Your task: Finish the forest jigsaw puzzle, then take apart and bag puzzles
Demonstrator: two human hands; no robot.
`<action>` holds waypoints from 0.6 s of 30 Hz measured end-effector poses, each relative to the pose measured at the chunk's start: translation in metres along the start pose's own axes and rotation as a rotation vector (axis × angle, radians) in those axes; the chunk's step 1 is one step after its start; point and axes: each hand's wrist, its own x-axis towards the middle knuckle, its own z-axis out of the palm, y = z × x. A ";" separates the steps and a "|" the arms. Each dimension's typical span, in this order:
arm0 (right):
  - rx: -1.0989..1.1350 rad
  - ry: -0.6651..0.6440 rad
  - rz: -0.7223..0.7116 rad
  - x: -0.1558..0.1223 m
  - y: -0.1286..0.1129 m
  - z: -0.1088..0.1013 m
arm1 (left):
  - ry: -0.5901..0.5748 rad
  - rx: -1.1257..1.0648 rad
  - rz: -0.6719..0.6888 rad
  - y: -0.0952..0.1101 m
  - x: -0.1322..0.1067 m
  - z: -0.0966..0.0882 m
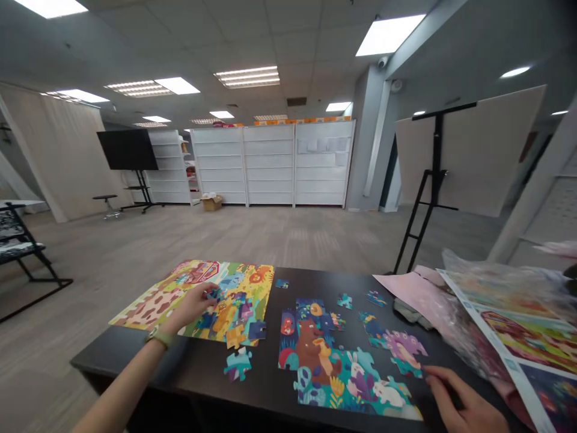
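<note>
Currently, left hand [192,307] is clenching a small blue cardboard jigsaw piece [213,293] over the multicoloured cardboard puzzle [252,288]; right hand [464,403] is lying open beside the teal-edged puzzle section [351,385].

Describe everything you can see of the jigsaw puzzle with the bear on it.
The partly built jigsaw puzzle lies flat on the dark table. Its interlocked pieces look like printed card, with a brown bear at the centre, white rabbits along the bottom, and a purple creature at the right. Its outline is irregular, with gaps. The right hand is just beyond its lower right side; contact cannot be told.
</note>
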 end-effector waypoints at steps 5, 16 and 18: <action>0.025 -0.023 0.030 0.000 -0.024 -0.007 | -0.124 -0.177 0.068 0.061 -0.070 0.066; 0.026 -0.035 0.036 0.000 -0.027 -0.008 | -0.197 -0.057 0.265 0.137 -0.129 0.139; 0.026 -0.023 0.034 0.000 -0.028 -0.008 | -0.196 -0.042 0.291 0.136 -0.129 0.140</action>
